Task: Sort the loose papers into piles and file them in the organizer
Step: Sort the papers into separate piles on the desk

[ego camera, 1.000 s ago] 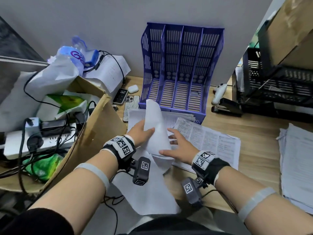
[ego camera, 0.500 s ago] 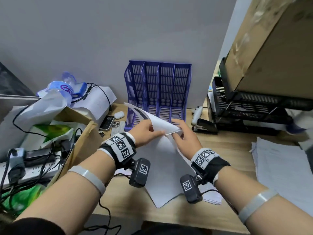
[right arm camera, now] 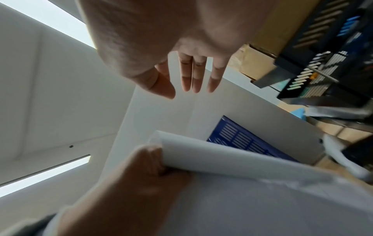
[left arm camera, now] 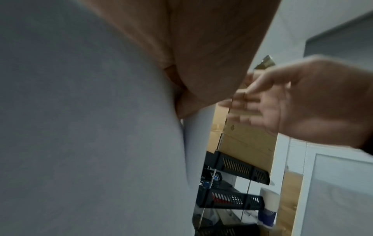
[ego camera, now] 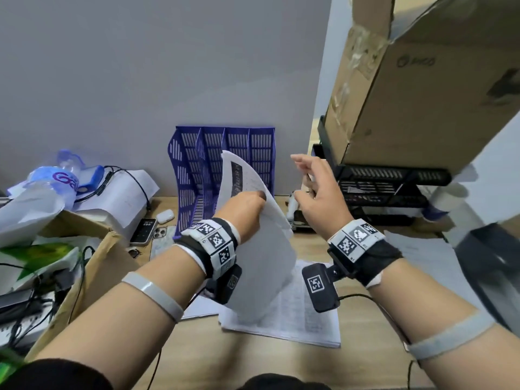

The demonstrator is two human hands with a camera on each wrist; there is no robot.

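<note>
Gripping a curled white sheet of printed paper (ego camera: 253, 235) near its upper edge, the left hand (ego camera: 242, 212) was seen with fingers and thumb pinched round it, the sheet held upright above the wooden table (ego camera: 363, 327). The right hand (ego camera: 318, 192) was raised just beside it, fingers straight and spread, nothing held. The purple slotted plastic organizer (ego camera: 225, 170) stood directly behind the sheet, against the wall, its compartments apparently unfilled. The sheet's long axis was held roughly vertical (as the slots run), so a forward reach by the nearer left hand was judged sufficient. A stack of printed pages (ego camera: 295, 319) lay on the table below both wrists, unsorted.
</note>
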